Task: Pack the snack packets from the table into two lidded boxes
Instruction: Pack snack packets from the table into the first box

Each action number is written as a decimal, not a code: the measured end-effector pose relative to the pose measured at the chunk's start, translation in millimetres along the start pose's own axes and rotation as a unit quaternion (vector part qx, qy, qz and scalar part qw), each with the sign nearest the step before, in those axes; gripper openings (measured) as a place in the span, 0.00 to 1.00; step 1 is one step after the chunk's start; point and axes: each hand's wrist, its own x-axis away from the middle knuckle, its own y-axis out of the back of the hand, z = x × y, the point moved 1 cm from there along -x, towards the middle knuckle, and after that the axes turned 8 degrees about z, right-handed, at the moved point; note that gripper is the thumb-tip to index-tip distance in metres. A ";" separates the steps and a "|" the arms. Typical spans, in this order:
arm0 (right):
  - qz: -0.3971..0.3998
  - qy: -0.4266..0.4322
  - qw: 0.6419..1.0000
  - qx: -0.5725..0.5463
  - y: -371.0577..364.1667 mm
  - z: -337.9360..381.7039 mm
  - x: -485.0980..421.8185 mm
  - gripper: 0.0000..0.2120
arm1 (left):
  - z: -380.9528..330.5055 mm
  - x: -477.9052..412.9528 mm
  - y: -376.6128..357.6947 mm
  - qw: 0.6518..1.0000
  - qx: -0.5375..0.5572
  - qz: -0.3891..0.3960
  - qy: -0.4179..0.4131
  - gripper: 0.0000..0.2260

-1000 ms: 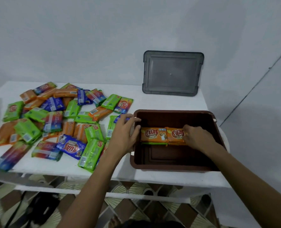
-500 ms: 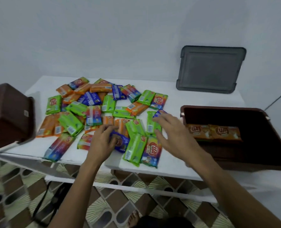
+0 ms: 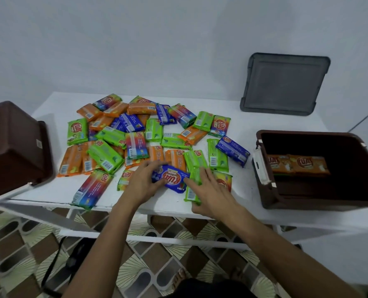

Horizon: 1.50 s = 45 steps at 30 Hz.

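Blue packet [image 3: 172,177] between both hands

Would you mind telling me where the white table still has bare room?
Bare: the white table strip between packet pile and open brown box, below the leaning grey lid. Crowded: centre-left, around both hands.

Bare table [image 3: 241,186] between packets [image 3: 135,145] and box [image 3: 262,168], seemingly passable.
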 end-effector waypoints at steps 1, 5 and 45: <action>-0.010 0.002 1.000 -0.004 1.6 0.9 0.5 0.31 | -1.6 0.0 0.9 1.000 0.018 -0.010 -0.001 0.23; -0.105 0.000 0.994 -0.035 11.7 -4.3 4.3 0.26 | -6.7 2.0 0.9 0.995 0.092 -0.025 -0.024 0.19; -0.089 -0.052 0.968 -0.229 51.2 -275.8 70.3 0.12 | -243.5 -52.3 -114.2 0.886 0.460 -0.045 -0.012 0.24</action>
